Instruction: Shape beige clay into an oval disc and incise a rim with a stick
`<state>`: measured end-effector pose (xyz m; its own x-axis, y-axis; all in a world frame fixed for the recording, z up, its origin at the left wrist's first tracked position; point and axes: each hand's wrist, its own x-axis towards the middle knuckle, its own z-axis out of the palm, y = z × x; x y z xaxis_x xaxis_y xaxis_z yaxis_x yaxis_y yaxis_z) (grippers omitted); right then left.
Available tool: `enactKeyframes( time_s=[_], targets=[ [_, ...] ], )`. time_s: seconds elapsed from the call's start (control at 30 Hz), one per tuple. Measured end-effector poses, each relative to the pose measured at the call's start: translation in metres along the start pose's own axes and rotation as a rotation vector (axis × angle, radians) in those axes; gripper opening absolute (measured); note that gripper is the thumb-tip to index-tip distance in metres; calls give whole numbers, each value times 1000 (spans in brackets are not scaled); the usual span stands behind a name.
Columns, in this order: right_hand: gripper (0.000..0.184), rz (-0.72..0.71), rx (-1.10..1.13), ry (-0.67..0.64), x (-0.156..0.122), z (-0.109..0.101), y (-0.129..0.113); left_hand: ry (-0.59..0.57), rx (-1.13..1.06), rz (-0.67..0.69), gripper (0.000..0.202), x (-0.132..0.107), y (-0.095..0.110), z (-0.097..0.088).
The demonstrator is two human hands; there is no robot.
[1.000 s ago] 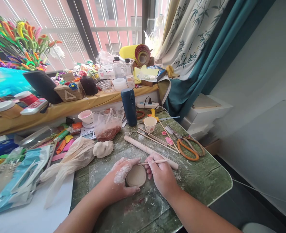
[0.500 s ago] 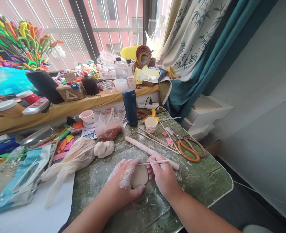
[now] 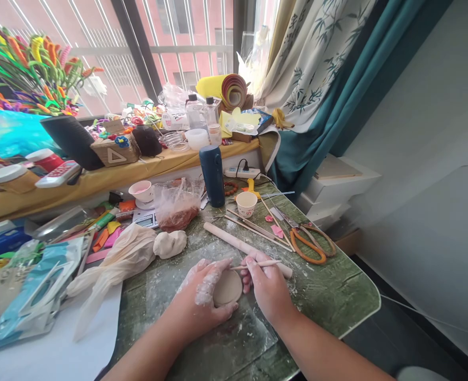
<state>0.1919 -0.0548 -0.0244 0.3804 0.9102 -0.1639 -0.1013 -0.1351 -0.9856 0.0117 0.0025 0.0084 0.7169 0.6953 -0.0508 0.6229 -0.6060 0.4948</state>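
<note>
A flat round disc of pale clay (image 3: 227, 287) lies on a clear plastic sheet (image 3: 222, 344) on the green table (image 3: 337, 296). My left hand (image 3: 204, 296), dusted with white powder, curls round the disc's left edge and grips it. My right hand (image 3: 268, 286) pinches a thin wooden stick (image 3: 258, 264) whose tip points left to the disc's upper edge. Its fingers touch the disc's right side.
A wooden rolling pin (image 3: 237, 244) lies just behind my hands. A lump of clay (image 3: 170, 243), a bag of brown clay (image 3: 177, 203), a blue bottle (image 3: 212, 174), a paper cup (image 3: 246, 203), orange-handled scissors (image 3: 311, 243) and sticks crowd the table. A cluttered sill stands behind.
My left hand has closed in further round the clay disc, covering more of its left side. The right hand and stick have barely moved.
</note>
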Motion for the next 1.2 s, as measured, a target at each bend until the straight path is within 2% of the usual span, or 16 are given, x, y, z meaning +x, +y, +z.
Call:
enactKeyframes(
  time_s=[0.27,0.37,0.47,0.67,0.9,1.0,1.1,1.2],
  targets=[
    [30,-88,-107,-41,2,0,-3,83,9,-50,79,-2,11,-1],
    [31,-85,-74,-56,4,1,-3,29,-31,-13,89,-1,6,-6],
    [33,-57,-30,-47,4,2,-1,-39,-46,13,89,0,0,-11],
    [34,2,11,-3,3,0,1,-21,-33,5,80,0,1,-11],
    [34,-25,-9,-15,2,-1,-3,9,6,-9,75,-1,10,-7],
    [32,-61,-33,-41,3,1,-4,2,16,-27,82,-2,9,-7],
    [34,-61,-16,-47,4,1,-3,-53,-17,8,97,-3,2,-12],
    [35,-44,9,-40,4,2,-3,-86,-64,54,98,-3,-7,-17]
  ],
)
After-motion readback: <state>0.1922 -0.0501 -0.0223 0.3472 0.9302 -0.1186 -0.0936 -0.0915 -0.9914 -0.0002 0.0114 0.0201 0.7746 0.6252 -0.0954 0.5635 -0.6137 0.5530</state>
